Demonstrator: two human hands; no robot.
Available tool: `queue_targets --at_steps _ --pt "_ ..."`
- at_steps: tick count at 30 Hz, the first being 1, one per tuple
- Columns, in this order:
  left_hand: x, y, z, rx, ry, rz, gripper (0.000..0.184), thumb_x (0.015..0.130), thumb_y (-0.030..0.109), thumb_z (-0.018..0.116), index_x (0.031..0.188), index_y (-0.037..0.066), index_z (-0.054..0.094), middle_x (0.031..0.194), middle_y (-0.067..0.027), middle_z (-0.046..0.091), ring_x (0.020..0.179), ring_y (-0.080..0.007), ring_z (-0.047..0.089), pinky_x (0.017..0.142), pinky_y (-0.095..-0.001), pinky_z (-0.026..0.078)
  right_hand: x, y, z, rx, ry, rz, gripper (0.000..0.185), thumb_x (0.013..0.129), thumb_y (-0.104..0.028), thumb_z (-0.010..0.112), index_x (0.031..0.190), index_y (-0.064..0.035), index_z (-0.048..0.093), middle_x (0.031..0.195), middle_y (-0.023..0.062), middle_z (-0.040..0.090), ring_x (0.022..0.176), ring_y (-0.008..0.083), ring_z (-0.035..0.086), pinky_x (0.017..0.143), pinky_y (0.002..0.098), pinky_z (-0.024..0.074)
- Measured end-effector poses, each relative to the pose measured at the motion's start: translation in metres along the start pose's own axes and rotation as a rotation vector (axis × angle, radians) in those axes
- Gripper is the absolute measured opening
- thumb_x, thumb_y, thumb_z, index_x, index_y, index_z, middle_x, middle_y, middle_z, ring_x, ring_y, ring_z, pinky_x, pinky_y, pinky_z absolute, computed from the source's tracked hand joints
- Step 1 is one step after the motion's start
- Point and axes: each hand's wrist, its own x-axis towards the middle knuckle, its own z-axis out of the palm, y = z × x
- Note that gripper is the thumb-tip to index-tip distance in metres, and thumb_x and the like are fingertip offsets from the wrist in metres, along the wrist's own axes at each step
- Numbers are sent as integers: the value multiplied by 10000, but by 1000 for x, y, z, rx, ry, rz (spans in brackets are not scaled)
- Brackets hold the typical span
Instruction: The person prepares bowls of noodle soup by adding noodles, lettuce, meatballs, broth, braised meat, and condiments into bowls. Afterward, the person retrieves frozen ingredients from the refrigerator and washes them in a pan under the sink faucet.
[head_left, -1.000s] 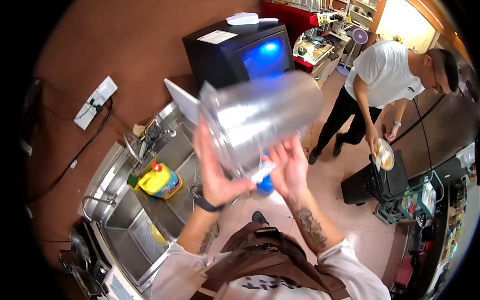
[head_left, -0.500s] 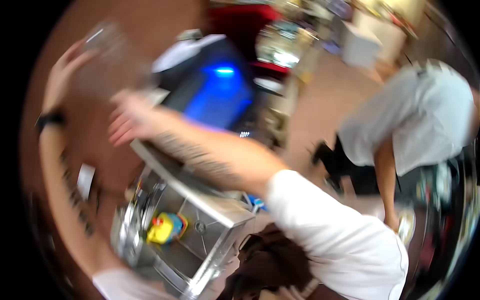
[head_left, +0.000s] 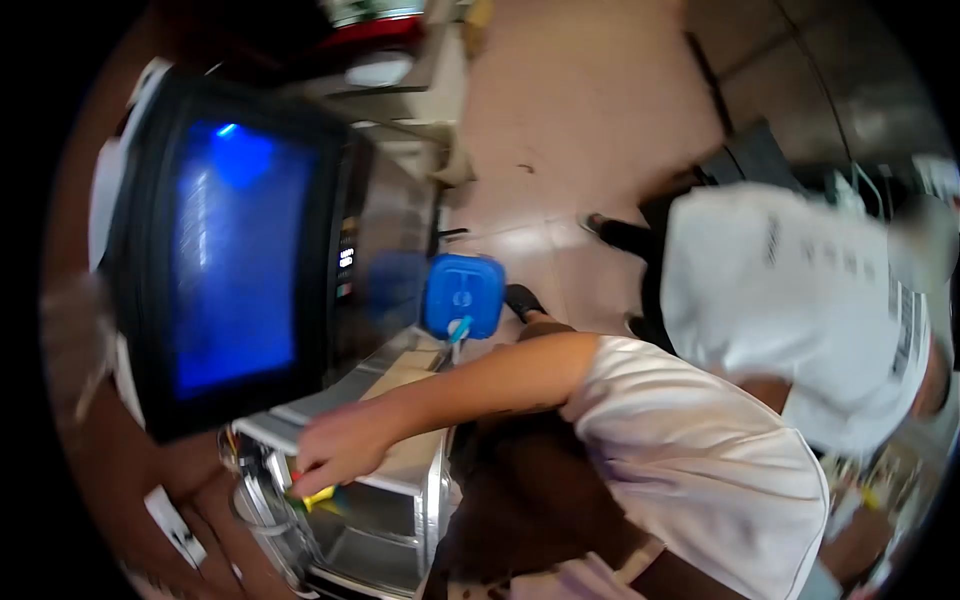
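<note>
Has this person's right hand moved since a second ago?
Yes. Judged against the fixed sink, the right hand has swung across the view, from over the floor to over the sink, near the yellow bottle.

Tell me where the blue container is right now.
The blue container is just left of centre in the head view, between the blue-lit machine and a dark shoe, above the right forearm in the picture.

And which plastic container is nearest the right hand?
The yellow plastic bottle, close beside the right hand; the blue square plastic container sits farther off.
</note>
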Motion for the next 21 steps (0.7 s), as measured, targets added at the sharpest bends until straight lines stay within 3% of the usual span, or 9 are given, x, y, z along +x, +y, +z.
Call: queue_targets --at_steps 4,7,8,9,13,15,16,18,21 --pt "-98 1 -51 10 133 -47 541 836 296 765 1276 19 613 1240 -135 660 1111 -235 646 949 -352 507 -30 13 8 -73 -218 93 365 984 -369 591 811 -52 633 744 152 651 682 325 620 636 421 477" --pt "-194 50 -70 1 328 -1 535 838 322 763 1262 26 623 1226 -141 666 1102 -242 651 940 -360 513 -32 -9 28 -244 -317 209 78 914 -133 683 896 -58 677 722 65 657 669 174 658 603 309 495" --pt "-215 67 -69 -24 401 41 534 839 330 762 1258 29 626 1222 -143 669 1099 -244 653 937 -363 515 -36 4 37 -127 -301 255 106 850 -128 751 867 -45 688 762 103 677 640 213 655 602 327 507" --pt "-242 76 -62 -60 468 71 532 839 339 761 1253 31 629 1217 -145 671 1096 -246 655 934 -365 517 -32 4 45 -159 -358 247 69 856 70 645 889 18 676 727 46 674 667 119 676 611 255 526" --pt "-417 49 9 -223 501 9 508 825 291 813 1221 17 650 1181 -140 680 1066 -246 662 915 -345 527 -35 25 95 -128 -330 534 70 832 -27 724 878 14 690 690 55 688 590 112 645 544 256 492" --pt "-549 48 41 -509 336 -425 517 835 296 809 1240 18 647 1175 -143 680 1077 -271 653 928 -377 513 -20 34 122 -394 -360 434 125 854 -98 732 938 -9 705 731 54 702 565 110 642 531 268 498" --pt "-616 41 65 -575 361 -559 530 841 290 805 1267 23 634 1170 -130 683 1062 -252 651 919 -370 511 2 9 140 -359 -352 727 202 855 -147 746 1014 -29 705 781 61 717 556 127 648 544 278 507" --pt "-766 46 97 -726 353 -894 510 871 272 781 1292 35 618 1164 -104 681 1062 -212 637 928 -353 505 14 21 168 -786 -498 287 222 865 -135 722 1057 -26 697 831 80 723 585 156 685 545 320 523" --pt "-930 101 145 -1348 469 -1221 625 901 254 756 1423 40 488 1343 -92 579 1199 -187 556 1030 -352 451 50 -2 244 -432 -477 703 203 879 -50 661 1063 35 673 819 119 708 615 167 688 544 272 546"
